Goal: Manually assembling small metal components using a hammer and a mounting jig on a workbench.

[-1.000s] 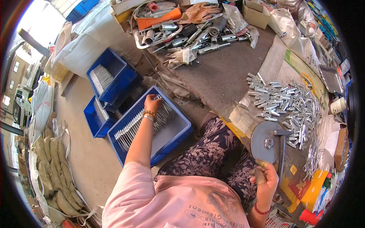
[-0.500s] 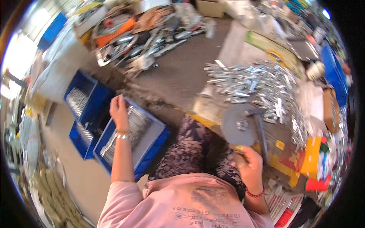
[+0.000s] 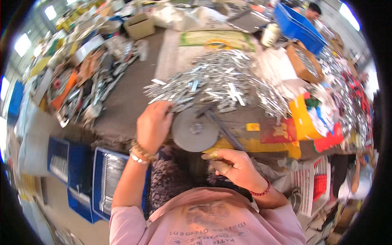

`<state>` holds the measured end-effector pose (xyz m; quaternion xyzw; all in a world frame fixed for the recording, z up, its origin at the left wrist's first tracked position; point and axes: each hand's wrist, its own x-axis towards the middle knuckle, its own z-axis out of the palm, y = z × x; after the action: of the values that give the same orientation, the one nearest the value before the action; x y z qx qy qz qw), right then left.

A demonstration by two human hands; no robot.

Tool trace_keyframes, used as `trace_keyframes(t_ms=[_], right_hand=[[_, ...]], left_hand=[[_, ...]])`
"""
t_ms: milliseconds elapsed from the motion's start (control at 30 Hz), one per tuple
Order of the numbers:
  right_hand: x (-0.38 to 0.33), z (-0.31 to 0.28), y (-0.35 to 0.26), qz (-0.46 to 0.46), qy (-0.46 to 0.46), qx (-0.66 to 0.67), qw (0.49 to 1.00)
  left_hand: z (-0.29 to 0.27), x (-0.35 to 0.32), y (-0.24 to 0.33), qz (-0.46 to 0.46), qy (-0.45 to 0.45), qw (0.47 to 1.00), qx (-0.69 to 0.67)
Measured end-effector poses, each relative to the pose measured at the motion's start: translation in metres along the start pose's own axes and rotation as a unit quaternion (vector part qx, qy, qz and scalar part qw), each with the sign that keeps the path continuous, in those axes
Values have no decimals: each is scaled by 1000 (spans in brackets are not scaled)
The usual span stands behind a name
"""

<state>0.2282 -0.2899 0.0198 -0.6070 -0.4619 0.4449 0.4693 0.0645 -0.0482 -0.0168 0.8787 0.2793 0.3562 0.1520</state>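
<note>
My left hand (image 3: pixel 153 125) is over the near left edge of a pile of flat silvery metal strips (image 3: pixel 212 77), beside a round grey disc (image 3: pixel 195 130). Its fingers bend forward; blur hides whether they hold anything. My right hand (image 3: pixel 237 166) is closed in a pinch just in front of the disc. Something yellowish (image 3: pixel 211 155) shows at its fingertips, too small to name. A hammer (image 3: pixel 225 131) lies with its head against the disc's upper right edge and its dark handle slanting toward my right hand.
Blue bins (image 3: pixel 98 179) with rows of metal strips stand at my lower left. Mixed scrap (image 3: pixel 87 81) covers the table's left side. At right are a yellow bag (image 3: pixel 303 118), a cardboard box (image 3: pixel 304 61) and a blue crate (image 3: pixel 300 28). Another person (image 3: pixel 312 12) is at the far right.
My left hand has moved from above the blue bin to the near edge of the strip pile. My view has swung right. My right hand stays pinched near the disc.
</note>
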Motion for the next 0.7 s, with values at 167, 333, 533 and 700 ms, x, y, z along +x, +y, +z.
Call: trace_keyframes(t_ms=[167, 333, 533, 700], right_hand=[[-5, -37, 8, -87, 96, -119, 984], [11, -106, 14, -126, 350, -492, 787], [40, -152, 35, -142, 346, -616, 693], [42, -151, 36, -170, 303, -618, 705]], left_hand=[[-14, -7, -6, -101, -32, 992, -67], [-42, -18, 8, -146, -41, 976, -154], [-46, -31, 32, -145, -155, 955, -205], [-48, -28, 33, -36, -170, 976, -132]])
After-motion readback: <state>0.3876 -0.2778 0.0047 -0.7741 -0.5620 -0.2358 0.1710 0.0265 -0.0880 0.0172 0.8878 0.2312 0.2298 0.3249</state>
